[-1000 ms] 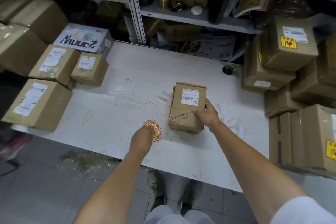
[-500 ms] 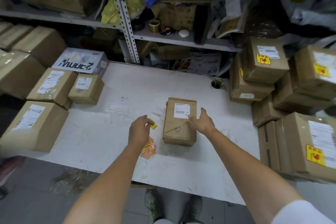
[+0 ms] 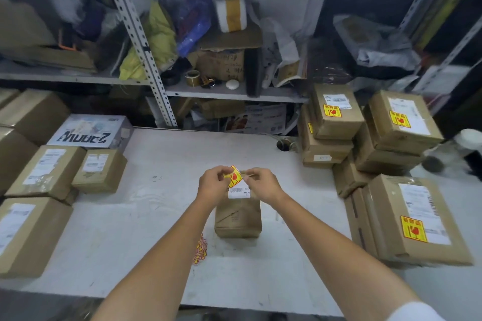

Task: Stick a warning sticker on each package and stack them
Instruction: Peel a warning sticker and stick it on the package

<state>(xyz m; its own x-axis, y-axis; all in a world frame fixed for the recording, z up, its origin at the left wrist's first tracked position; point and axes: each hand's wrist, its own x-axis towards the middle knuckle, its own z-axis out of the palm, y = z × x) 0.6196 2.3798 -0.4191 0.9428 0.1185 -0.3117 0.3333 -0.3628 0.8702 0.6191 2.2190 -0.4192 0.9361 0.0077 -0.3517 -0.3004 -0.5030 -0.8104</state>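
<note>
1. Now both hands are raised over the middle of the table [image 3: 161, 216], at the centre of the frame, meeting over the far end of one package [image 3: 238, 219].
2. Left hand [image 3: 212, 185]: fingers [image 3: 221, 172] curled, thumb and forefinger pinching the left edge of a warning sticker [image 3: 234, 177].
3. Right hand [image 3: 263, 185]: fingers [image 3: 251, 173] curled, tips pressed together in a pinch at the sticker's right edge. Whether they grip the sticker itself or a backing sheet cannot be told.
4. Warning sticker: yellow with red print, tilted, held in the air between the two hands and above the package's white shipping label [image 3: 238, 191]. Not yet on the cardboard.
5. Package: brown, taped, lying flat on the table, long side running away from the person. Neither hand touches it.
6. Loose stickers [image 3: 200, 249]: small pile of the same yellow and red, on the table just left of the package's near end, partly hidden by the left forearm.
7. Right of frame: stacked packages [image 3: 407, 219] with white labels, several carrying a yellow and red sticker.
8. Left of frame: plain packages [image 3: 99, 169] with white labels only, beside a white printed box [image 3: 88, 133].
9. Upper frame: metal shelf [image 3: 229, 92] holding a tape roll [image 3: 192, 77], bags and cardboard; details blurred.
</note>
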